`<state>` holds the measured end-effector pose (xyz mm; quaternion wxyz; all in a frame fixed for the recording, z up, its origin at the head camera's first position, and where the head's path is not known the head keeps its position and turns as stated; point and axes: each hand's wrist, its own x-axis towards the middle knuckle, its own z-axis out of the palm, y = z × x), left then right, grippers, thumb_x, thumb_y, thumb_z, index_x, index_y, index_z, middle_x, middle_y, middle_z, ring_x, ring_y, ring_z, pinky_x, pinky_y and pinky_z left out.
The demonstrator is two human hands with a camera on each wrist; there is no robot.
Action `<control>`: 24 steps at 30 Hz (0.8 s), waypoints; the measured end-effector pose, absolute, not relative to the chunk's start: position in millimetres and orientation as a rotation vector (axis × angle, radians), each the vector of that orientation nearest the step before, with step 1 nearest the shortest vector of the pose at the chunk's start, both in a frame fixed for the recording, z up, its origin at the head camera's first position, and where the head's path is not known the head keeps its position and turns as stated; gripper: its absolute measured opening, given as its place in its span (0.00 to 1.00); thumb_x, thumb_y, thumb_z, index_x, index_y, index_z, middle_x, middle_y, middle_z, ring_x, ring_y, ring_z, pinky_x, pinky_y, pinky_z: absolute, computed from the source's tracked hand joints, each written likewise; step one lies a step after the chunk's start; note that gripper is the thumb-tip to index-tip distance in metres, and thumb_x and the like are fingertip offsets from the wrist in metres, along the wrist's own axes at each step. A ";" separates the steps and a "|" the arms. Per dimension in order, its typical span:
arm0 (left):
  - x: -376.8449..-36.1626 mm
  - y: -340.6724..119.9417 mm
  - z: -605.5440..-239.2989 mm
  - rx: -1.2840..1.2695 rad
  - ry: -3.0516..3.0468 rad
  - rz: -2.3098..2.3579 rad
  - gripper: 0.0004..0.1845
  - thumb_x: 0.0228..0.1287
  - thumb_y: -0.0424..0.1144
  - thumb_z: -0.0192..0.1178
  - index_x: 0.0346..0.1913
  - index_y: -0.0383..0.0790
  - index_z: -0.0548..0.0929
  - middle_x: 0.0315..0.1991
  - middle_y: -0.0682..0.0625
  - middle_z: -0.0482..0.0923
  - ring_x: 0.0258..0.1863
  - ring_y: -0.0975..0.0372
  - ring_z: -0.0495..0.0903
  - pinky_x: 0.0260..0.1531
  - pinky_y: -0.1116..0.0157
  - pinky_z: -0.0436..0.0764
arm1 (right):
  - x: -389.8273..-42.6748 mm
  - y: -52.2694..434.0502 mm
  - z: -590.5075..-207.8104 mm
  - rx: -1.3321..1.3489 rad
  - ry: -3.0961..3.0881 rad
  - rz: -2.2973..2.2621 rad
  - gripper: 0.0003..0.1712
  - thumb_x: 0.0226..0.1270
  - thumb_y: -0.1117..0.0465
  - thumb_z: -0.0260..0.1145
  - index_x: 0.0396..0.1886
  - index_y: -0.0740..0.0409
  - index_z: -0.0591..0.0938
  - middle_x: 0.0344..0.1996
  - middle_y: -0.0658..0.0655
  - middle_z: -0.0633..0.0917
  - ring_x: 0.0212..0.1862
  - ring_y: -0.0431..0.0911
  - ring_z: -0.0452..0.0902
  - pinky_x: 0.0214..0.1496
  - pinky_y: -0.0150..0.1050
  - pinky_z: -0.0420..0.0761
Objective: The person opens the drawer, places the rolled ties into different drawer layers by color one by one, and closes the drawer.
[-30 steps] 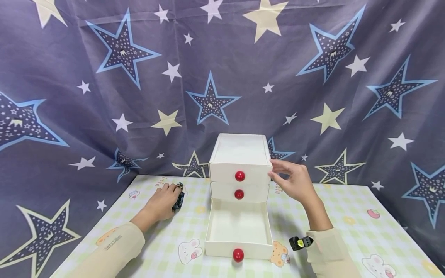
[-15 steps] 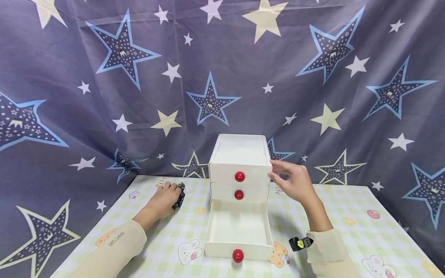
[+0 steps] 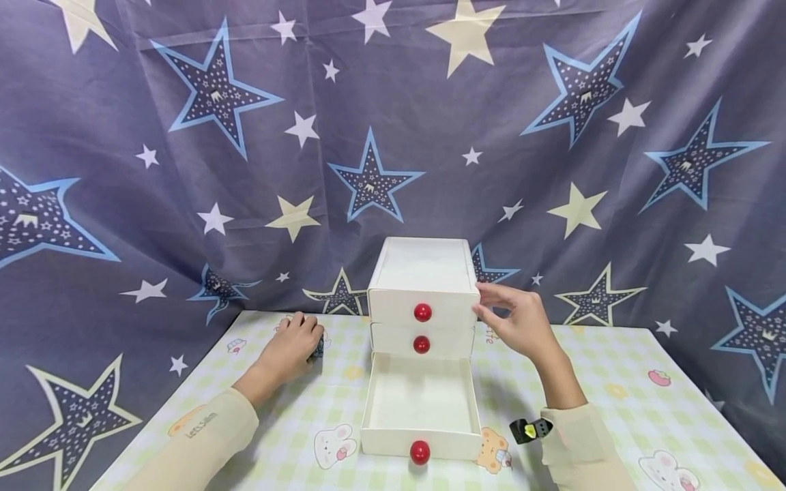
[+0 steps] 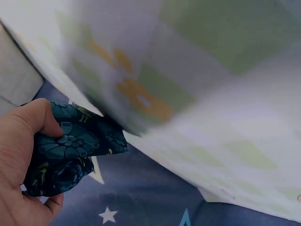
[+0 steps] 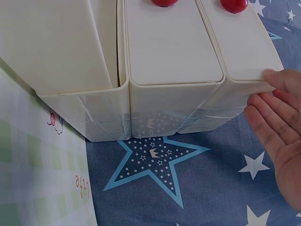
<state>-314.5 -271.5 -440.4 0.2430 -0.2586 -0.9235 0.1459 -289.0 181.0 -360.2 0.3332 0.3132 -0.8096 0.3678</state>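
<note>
Both hands work: left hand (image 3: 293, 346) clutches cloth (image 4: 70, 150); right hand (image 3: 514, 319), fingers straight, touches drawer unit (image 3: 424, 273).

Head view overhead; wrist views close-up.

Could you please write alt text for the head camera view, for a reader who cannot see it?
A person's left hand grips a bunched dark blue patterned cloth on a checked tablecloth, while the right hand touches the upper right corner of a white three-drawer cabinet. The bottom drawer is pulled open and looks empty; each drawer has a red knob. A star-printed curtain hangs behind.
</note>
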 end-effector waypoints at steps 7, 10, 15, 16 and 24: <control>-311.5 -273.9 -427.6 -0.703 -2.462 0.453 0.26 0.43 0.41 0.78 0.45 0.37 0.78 0.43 0.42 0.72 0.42 0.46 0.68 0.40 0.47 0.72 | -289.7 181.2 -360.4 0.815 -2.113 0.954 0.22 0.60 0.66 0.78 0.56 0.63 0.86 0.39 0.59 0.91 0.40 0.51 0.90 0.39 0.48 0.88; -309.4 -274.0 -423.6 -0.709 -2.434 0.467 0.27 0.42 0.43 0.78 0.45 0.37 0.78 0.42 0.43 0.71 0.42 0.47 0.68 0.39 0.48 0.72 | -289.6 181.0 -360.5 0.816 -2.113 0.958 0.22 0.61 0.66 0.77 0.56 0.63 0.86 0.39 0.59 0.91 0.40 0.51 0.90 0.40 0.48 0.88; -303.6 -271.8 -415.7 -0.727 -2.390 0.477 0.27 0.40 0.43 0.77 0.45 0.37 0.78 0.41 0.43 0.71 0.40 0.48 0.68 0.36 0.51 0.70 | -289.5 180.7 -360.4 0.824 -2.110 0.965 0.22 0.61 0.66 0.77 0.55 0.63 0.86 0.39 0.59 0.91 0.40 0.51 0.90 0.40 0.47 0.88; -302.1 -270.9 -413.7 -0.730 -2.379 0.478 0.27 0.40 0.43 0.76 0.45 0.37 0.78 0.41 0.43 0.71 0.40 0.48 0.68 0.36 0.51 0.69 | -289.5 180.7 -360.4 0.825 -2.109 0.964 0.22 0.61 0.66 0.77 0.55 0.63 0.86 0.39 0.59 0.91 0.40 0.51 0.90 0.40 0.47 0.88; -288.0 -260.9 -395.7 -0.761 -2.301 0.472 0.25 0.39 0.41 0.73 0.44 0.38 0.80 0.40 0.43 0.72 0.38 0.48 0.67 0.33 0.52 0.66 | -289.7 181.0 -360.7 0.825 -2.106 0.959 0.22 0.61 0.66 0.77 0.56 0.63 0.86 0.39 0.59 0.91 0.40 0.51 0.90 0.40 0.48 0.88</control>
